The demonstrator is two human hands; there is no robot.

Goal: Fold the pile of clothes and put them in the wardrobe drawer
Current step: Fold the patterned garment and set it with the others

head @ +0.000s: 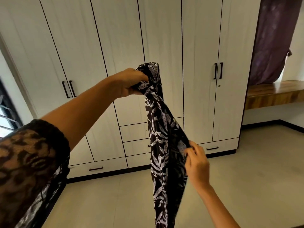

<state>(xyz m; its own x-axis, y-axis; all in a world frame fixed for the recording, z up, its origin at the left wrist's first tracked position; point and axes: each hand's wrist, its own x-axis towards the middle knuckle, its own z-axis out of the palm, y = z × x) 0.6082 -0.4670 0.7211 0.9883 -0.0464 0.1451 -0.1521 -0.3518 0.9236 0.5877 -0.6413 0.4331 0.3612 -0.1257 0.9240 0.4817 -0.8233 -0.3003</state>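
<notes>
A black piece of clothing [158,122] with white leaves on it hangs in the air, held up in front of the person. It is long and floppy, and its bottom end goes out of sight at the lower edge. The left hand [131,83] is up high with the arm stretched out, and its fingers are curled tight around the bunched top of the clothing. The right hand [196,163] is lower down and closer to the person. Its thumb and fingers pinch the edge of the cloth on that side and hold it a little away from the rest. A black lace sleeve [32,162] covers the top of the left arm. Behind the clothing stands a big white wardrobe [115,38] with tall doors, all closed, and thin black door handles [218,70]. Low in the middle of it are three small drawers [134,131], one on top of the other, partly hidden by the hanging cloth. Along the very bottom are wide drawers [98,167] with dark handles, and they are closed too. The floor [246,178] is pale tile. To the right of the wardrobe is a brown wooden shelf [276,94] fixed to the wall, and a purple curtain [274,38] hangs above it. At the far left is a bit of a window [6,112] with a dark frame.
</notes>
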